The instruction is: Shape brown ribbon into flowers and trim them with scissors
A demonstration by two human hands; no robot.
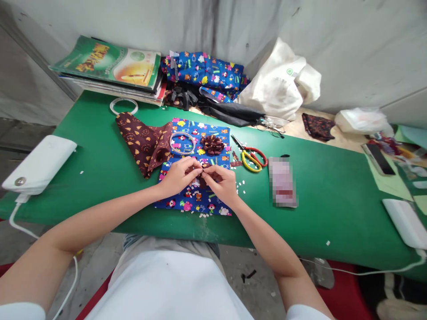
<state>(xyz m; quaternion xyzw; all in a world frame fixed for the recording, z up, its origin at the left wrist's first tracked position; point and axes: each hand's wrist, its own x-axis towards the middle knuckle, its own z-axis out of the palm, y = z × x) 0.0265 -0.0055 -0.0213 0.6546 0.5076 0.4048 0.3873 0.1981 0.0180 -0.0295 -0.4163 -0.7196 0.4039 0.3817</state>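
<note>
My left hand and my right hand meet over a blue cartoon-print cloth on the green table. Both pinch a small dark brown fabric piece between their fingertips. Just beyond the hands, on the same cloth, lie a brown fabric flower and a white ring. A brown patterned cloth lies to the left of the blue one.
Scissors with yellow and red handles lie right of the cloth, with a blurred card beyond them. White power banks sit at the left and right edges. Magazines, folded blue fabric and a white bag line the wall.
</note>
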